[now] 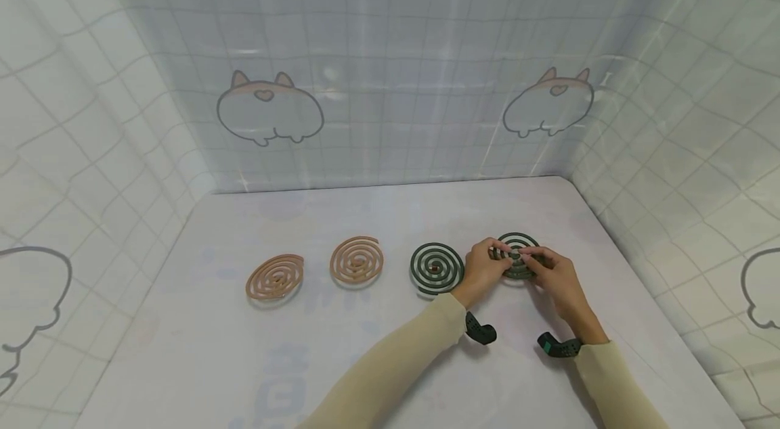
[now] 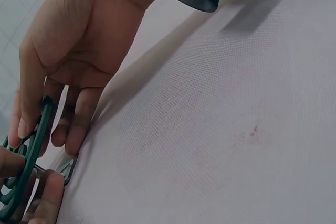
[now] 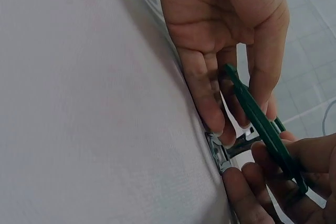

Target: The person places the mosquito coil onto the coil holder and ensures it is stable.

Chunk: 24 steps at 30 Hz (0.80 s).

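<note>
A dark green mosquito coil (image 1: 515, 237) at the right of the table is held by both hands. My left hand (image 1: 483, 269) pinches it from the left; in the left wrist view, thumb and fingers close on the coil's edge (image 2: 32, 153). My right hand (image 1: 559, 280) pinches it from the right, its thumb against the coil (image 3: 268, 135) in the right wrist view. Under the raised coil, a small metal stand (image 3: 218, 150) sits on the table between the fingertips. The fingers hide part of the coil and stand.
A second green coil (image 1: 420, 285), with a small reddish spot at its centre, lies just left of my left hand. Two brown coils, one flatter (image 1: 356, 260) and one tilted (image 1: 274, 277), stand farther left. Grid-patterned walls (image 1: 390, 77) enclose the white table (image 1: 201, 348).
</note>
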Tool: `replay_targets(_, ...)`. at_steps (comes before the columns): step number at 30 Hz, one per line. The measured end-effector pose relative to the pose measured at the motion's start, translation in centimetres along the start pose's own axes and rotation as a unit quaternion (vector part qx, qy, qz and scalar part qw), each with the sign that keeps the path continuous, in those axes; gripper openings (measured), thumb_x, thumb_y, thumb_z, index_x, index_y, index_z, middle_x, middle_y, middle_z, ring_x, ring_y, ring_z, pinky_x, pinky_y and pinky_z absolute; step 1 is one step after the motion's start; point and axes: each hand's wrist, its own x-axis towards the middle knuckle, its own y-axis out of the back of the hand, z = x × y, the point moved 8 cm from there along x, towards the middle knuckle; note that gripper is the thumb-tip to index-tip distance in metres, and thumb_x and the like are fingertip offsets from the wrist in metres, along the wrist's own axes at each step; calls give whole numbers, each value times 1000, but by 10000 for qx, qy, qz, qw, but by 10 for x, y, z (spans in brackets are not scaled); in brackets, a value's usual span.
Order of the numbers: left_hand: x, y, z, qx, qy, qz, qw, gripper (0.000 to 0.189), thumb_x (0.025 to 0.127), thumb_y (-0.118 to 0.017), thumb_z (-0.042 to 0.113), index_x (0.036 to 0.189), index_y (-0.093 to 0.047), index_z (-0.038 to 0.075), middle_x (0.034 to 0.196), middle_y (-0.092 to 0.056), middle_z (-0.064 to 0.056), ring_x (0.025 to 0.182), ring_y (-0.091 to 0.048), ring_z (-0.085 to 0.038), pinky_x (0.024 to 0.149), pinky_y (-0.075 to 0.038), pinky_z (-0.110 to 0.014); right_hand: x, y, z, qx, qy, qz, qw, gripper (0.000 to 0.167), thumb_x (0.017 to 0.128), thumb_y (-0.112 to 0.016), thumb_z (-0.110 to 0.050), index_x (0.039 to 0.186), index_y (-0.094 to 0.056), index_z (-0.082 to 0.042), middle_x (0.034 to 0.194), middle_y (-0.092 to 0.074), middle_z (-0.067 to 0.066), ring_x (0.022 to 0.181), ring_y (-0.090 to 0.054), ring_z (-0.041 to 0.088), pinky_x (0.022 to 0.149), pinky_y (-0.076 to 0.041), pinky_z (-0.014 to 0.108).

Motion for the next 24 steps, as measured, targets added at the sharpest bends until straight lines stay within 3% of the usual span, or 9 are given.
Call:
replay_targets(11, 1, 0, 5, -10, -106, 2, 9999, 15, 90, -77, 7, 101, -76, 17, 74, -57, 3, 64, -49, -8, 60, -42, -25, 2, -1, 0, 228, -172, 19, 9996, 43, 104, -65, -28, 134, -61, 2, 119, -64, 10, 97, -64, 11, 79, -59, 26)
replay_targets(18, 4, 1, 7, 59, -111, 103, 9999, 14, 90, -77, 8, 100, -76, 17, 74, -57, 3, 64, -49, -8, 60, -42, -25, 6, -2, 0, 300, -143, 17, 9994, 39, 105, -63, -22, 135, -60, 3, 118, -63, 13, 93, -67, 12, 80, -61, 32)
replay_targets(24, 8, 3, 5, 47, -114, 236, 9996, 16, 88, -78, 7, 101, -76, 17, 74, -58, 4, 65, -50, -6, 62, -43, -25, 8, -5, 2, 174, -196, -14, 9997, 41, 105, -64, -25, 135, -60, 3, 124, -63, 17, 94, -67, 11, 80, -61, 30)
